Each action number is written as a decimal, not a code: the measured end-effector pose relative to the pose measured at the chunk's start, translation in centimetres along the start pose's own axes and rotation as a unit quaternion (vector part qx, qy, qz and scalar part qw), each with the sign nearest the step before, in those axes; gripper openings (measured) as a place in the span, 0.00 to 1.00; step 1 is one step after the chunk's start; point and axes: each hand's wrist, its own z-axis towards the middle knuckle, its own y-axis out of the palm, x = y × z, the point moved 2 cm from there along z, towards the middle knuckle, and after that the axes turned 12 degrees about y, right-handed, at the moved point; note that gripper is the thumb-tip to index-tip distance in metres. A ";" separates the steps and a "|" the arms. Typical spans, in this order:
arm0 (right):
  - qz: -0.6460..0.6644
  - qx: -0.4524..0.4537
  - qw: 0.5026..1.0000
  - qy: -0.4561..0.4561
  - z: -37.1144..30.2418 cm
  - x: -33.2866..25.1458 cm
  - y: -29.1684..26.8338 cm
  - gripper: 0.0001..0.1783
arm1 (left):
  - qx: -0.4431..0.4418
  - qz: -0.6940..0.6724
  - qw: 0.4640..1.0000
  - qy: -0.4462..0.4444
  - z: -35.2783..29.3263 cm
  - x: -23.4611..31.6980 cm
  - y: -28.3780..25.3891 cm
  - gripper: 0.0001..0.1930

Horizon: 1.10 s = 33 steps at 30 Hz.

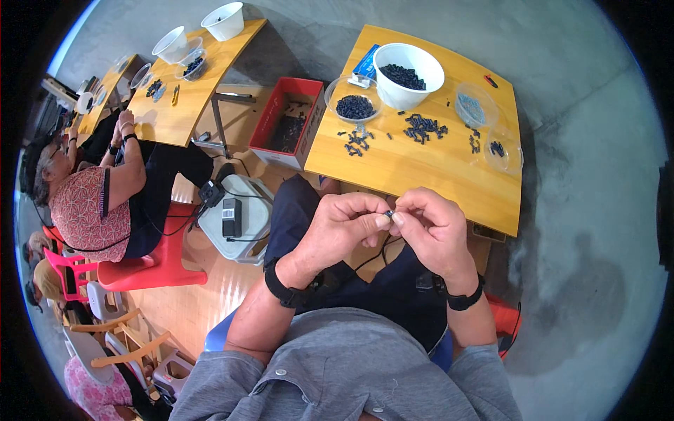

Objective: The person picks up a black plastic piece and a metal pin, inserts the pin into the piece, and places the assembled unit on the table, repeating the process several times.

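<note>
My left hand (344,226) and my right hand (437,230) meet above my lap, just off the near edge of the wooden table (351,151). Between their thumbs and forefingers they pinch a small dark part (389,213); its exact kind is mostly hidden by the fingertips. Beyond them on the table lies a pile of short black plastic pieces (423,128). A looser group of such pieces (357,142) lies to its left. Several more dark pieces (474,142) lie on the right, beside a clear round dish (511,160).
A white tub (385,91) of black pieces stands at the back, beside a clear bowl (330,105). On the right is a clear tub with light-blue pieces (470,109). A red box (270,116) sits on the floor left of the table. Farther left, a person sits at another table (158,119).
</note>
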 end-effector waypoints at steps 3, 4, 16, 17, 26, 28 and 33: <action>-0.037 -0.009 0.998 -0.048 0.2 -0.5 -0.4 0.03 | -0.011 -0.001 1.000 0.007 0.0 -0.1 -0.1 0.04; -0.068 -0.015 0.994 -0.090 0.3 -0.8 -0.5 0.03 | -0.014 -0.001 1.000 0.006 0.0 -0.1 -0.1 0.04; -0.154 -0.030 0.974 -0.161 1.0 -0.9 -0.4 0.06 | -0.005 -0.018 1.000 -0.016 0.2 -0.9 -0.8 0.04; -0.155 -0.029 0.974 -0.161 1.1 -0.9 -0.4 0.06 | -0.003 -0.032 0.999 -0.028 0.1 -1.0 -0.8 0.04; -0.192 -0.102 0.968 -0.126 2.2 1.3 -0.4 0.05 | 0.002 -0.022 0.998 -0.056 0.2 -2.9 -1.7 0.03; -0.006 -0.180 0.978 0.108 3.4 2.3 -1.0 0.02 | 0.006 -0.021 0.998 -0.058 0.4 -2.8 -1.8 0.03; -0.108 0.026 0.983 0.149 11.5 9.7 -2.5 0.04 | 0.007 -0.049 0.998 -0.045 1.1 -2.8 -1.3 0.03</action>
